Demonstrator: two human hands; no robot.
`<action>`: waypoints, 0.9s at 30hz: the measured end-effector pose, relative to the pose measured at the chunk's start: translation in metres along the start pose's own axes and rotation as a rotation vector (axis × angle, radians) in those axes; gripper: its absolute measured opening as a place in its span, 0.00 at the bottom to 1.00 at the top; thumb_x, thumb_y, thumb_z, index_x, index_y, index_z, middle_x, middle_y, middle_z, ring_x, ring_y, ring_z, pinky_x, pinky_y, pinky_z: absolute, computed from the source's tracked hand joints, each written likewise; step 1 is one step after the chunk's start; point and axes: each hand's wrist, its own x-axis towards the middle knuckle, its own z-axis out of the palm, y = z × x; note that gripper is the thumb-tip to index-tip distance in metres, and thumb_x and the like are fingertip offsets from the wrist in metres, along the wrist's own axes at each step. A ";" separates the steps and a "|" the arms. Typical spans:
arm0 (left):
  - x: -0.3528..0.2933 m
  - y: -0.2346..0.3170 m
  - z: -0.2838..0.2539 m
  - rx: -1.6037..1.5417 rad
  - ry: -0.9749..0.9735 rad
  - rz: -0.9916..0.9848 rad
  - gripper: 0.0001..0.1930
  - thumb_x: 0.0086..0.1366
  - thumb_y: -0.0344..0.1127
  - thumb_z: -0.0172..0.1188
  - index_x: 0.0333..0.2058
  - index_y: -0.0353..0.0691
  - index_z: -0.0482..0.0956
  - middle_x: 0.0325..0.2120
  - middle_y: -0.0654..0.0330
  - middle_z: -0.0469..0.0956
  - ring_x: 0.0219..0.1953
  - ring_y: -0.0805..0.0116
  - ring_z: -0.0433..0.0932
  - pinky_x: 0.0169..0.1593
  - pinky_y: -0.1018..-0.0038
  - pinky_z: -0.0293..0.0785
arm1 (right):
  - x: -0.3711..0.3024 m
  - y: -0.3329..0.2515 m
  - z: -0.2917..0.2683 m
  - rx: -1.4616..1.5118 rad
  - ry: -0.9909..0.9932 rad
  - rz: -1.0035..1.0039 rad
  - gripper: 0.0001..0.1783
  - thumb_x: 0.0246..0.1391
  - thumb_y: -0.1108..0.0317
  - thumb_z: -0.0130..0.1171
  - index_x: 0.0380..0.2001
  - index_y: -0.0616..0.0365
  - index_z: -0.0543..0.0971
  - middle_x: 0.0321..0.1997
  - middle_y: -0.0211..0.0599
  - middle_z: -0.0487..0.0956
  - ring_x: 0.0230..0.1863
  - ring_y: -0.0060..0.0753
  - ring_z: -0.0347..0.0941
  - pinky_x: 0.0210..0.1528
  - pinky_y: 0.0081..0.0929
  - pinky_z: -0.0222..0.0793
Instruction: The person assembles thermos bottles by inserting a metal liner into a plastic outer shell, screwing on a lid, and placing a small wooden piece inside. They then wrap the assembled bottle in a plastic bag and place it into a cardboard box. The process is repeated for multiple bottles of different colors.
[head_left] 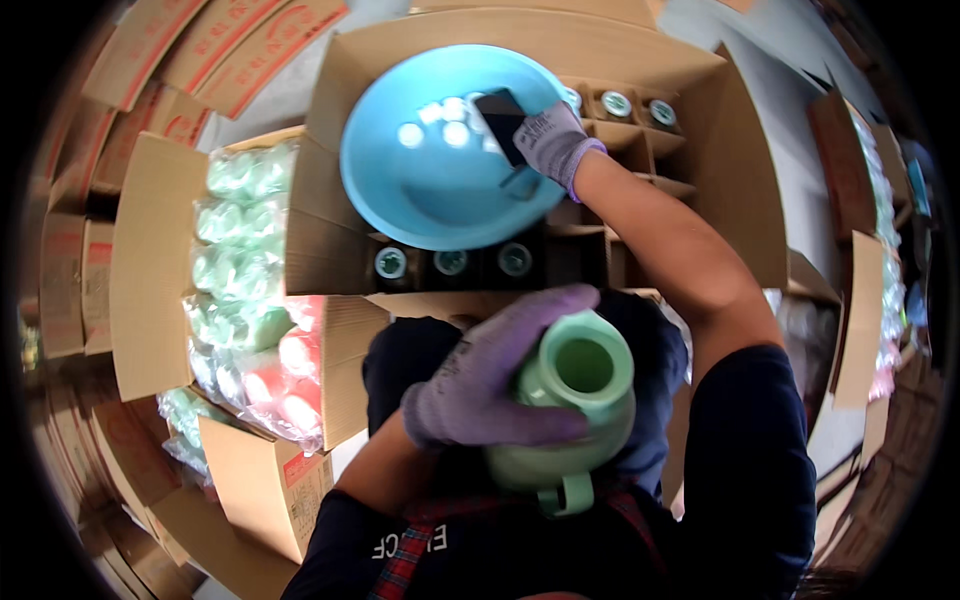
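Observation:
My left hand, in a grey-purple glove, is wrapped around a pale green jug held in front of my body. Its round mouth is uncovered, facing up, and a handle sticks out toward me. Ahead, my right hand, gloved too, reaches over the right rim of a light blue basin. A dark, flat, rectangular thing is in its fingers; I cannot make out its kind. Several small white round pieces lie inside the basin.
Beneath the basin, a large open carton with cardboard dividers holds several round-topped items. To the left, another carton contains plastic-wrapped green and red items. Stacked cartons stand at far left; more open cartons are at right.

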 end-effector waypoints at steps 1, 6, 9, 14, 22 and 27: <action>-0.004 -0.003 -0.001 -0.023 -0.002 0.024 0.51 0.51 0.38 0.76 0.68 0.29 0.54 0.60 0.43 0.69 0.63 0.53 0.70 0.66 0.59 0.62 | -0.025 0.003 -0.024 0.041 0.089 -0.026 0.08 0.56 0.67 0.55 0.33 0.47 0.84 0.38 0.36 0.85 0.38 0.40 0.82 0.42 0.42 0.71; -0.009 0.012 0.015 -0.133 -0.084 0.066 0.56 0.49 0.36 0.77 0.70 0.31 0.49 0.60 0.42 0.69 0.62 0.54 0.71 0.65 0.60 0.64 | -0.207 0.033 -0.053 0.461 0.362 0.066 0.27 0.58 0.71 0.51 0.62 0.57 0.70 0.25 0.44 0.79 0.29 0.48 0.78 0.33 0.44 0.72; -0.009 0.032 0.028 -0.021 -0.156 0.198 0.55 0.47 0.41 0.78 0.69 0.30 0.54 0.57 0.46 0.75 0.58 0.53 0.75 0.63 0.61 0.66 | -0.312 0.024 -0.051 0.693 0.600 0.083 0.24 0.55 0.78 0.56 0.57 0.57 0.76 0.23 0.46 0.76 0.21 0.43 0.76 0.27 0.35 0.72; 0.004 0.054 0.049 0.253 -0.413 0.415 0.56 0.47 0.53 0.76 0.68 0.30 0.57 0.53 0.51 0.78 0.55 0.51 0.77 0.59 0.60 0.70 | -0.447 -0.024 -0.039 1.647 0.549 0.112 0.26 0.59 0.69 0.60 0.58 0.71 0.70 0.54 0.46 0.79 0.53 0.36 0.79 0.56 0.33 0.74; 0.037 0.029 0.117 -0.211 -1.134 0.164 0.56 0.49 0.54 0.76 0.69 0.33 0.55 0.55 0.51 0.77 0.57 0.56 0.75 0.61 0.66 0.68 | -0.524 -0.063 -0.056 1.055 0.630 0.184 0.10 0.60 0.63 0.62 0.40 0.56 0.84 0.40 0.43 0.81 0.37 0.38 0.79 0.37 0.32 0.72; 0.042 0.019 0.145 -0.266 -1.198 -0.150 0.56 0.49 0.49 0.77 0.69 0.29 0.54 0.58 0.51 0.75 0.60 0.61 0.73 0.65 0.66 0.65 | -0.531 -0.079 -0.043 1.246 0.622 0.167 0.12 0.63 0.62 0.59 0.44 0.55 0.82 0.36 0.42 0.79 0.38 0.43 0.80 0.36 0.34 0.75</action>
